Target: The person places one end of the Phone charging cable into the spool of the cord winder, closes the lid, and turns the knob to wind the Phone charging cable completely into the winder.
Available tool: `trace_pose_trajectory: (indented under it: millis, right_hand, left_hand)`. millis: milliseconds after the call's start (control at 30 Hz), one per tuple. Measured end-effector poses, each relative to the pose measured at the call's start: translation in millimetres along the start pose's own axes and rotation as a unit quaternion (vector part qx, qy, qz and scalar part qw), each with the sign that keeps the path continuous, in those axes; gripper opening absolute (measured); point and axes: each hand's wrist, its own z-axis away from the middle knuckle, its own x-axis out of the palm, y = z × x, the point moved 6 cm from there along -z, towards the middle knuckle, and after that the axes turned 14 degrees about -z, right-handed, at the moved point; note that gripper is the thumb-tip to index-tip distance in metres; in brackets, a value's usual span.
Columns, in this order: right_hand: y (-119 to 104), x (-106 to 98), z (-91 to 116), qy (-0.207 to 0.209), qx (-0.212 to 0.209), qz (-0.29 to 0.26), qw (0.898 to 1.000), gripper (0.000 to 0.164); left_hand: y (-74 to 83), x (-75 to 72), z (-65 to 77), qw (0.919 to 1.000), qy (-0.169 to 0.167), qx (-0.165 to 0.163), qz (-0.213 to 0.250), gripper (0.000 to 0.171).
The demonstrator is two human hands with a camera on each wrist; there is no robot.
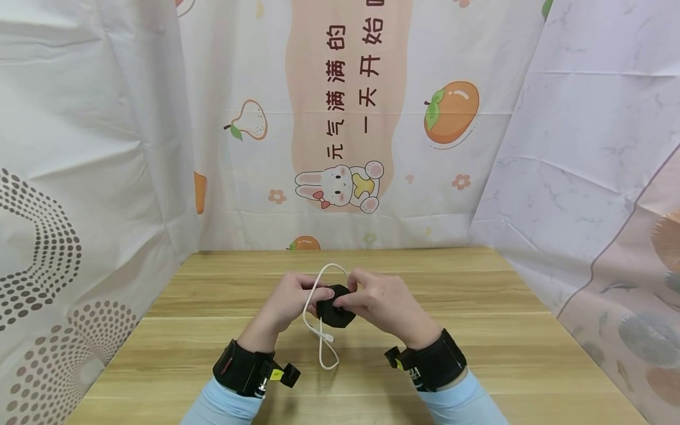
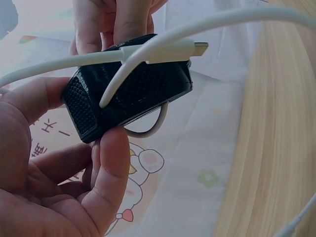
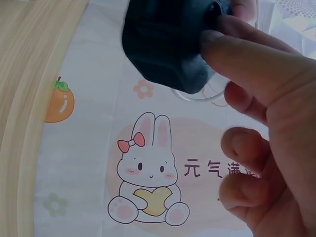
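Gripping, from the left, with bent thumb and fingers of the left hand, a black faceted block above the desk, about midway between its left and right edges. Trailing a looped white cable from that block, with a metal-tipped plug. At right, pinching the block near its hole with curled thumb and index finger of the right hand.

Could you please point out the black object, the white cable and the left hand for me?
Black object [image 2: 140, 90]: left wrist view, on its textured side face.
White cable [image 2: 222, 19]: left wrist view, on the arc crossing the top.
Left hand [image 1: 287, 300]: head view, on its back.
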Motion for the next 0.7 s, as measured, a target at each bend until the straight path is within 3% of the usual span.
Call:
trace_pose_trajectory:
  millis: [233, 700]
  right_hand:
    - [1.9, 1.6, 1.1, -0.011, 0.008, -0.003, 1.000, 0.020]
    - [4.3, -1.1, -0.5, 0.109, 0.020, 0.018, 0.994, 0.018]
  left_hand:
    - [-1.5, 1.8, -0.2, 1.0000, -0.009, 0.003, 0.001, 0.022]
    - [5.5, -4.8, 1.3, 0.9972, 0.008, 0.026, 0.069, 0.029]
